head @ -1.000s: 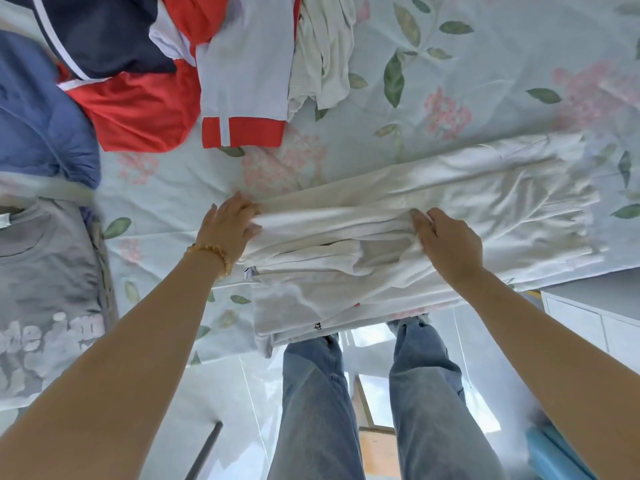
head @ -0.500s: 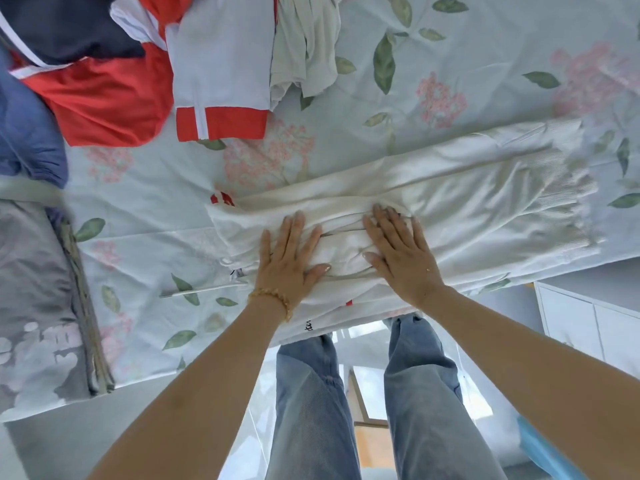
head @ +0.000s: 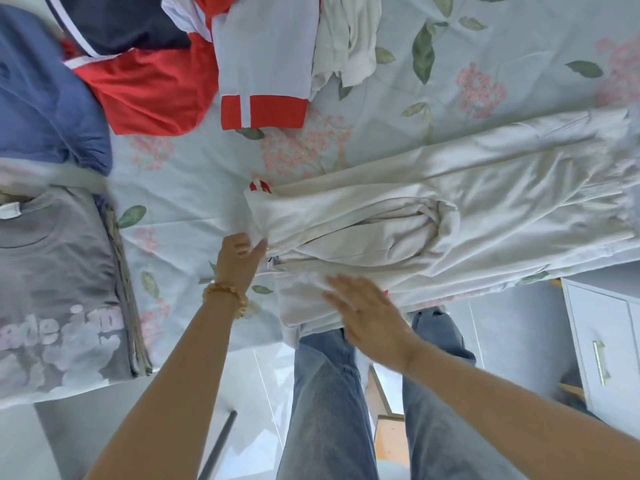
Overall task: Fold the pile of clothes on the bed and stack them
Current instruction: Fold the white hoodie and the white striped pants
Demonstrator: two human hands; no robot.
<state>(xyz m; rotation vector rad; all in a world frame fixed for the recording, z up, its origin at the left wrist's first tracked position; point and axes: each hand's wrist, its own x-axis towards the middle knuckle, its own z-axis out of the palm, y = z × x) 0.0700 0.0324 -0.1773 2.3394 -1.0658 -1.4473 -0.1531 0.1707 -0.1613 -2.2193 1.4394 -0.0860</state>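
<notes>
A cream white garment [head: 450, 209] lies half folded across the floral bed sheet [head: 194, 188], its length running off to the right. My left hand [head: 239, 261] pinches the garment's left edge, thumb and fingers on the cloth. My right hand [head: 367, 317] is blurred, fingers straight, flat over the garment's near edge at the bed's border. A pile of unfolded clothes sits at the back: a red, navy and white top [head: 149, 88] and a pale cream piece [head: 346, 39]. A folded grey printed T-shirt [head: 59, 289] tops a stack at the left.
A blue garment [head: 38, 105] lies at the far left behind the stack. The bed's near edge runs by my jeans-clad legs [head: 329, 403]. A white cabinet [head: 606, 341] stands on the floor at the right. A dark rod [head: 218, 445] leans on the floor.
Both hands left the garment's middle, where they pressed flat. My left hand moved left and took hold of the edge; my right hand slid back toward the near edge.
</notes>
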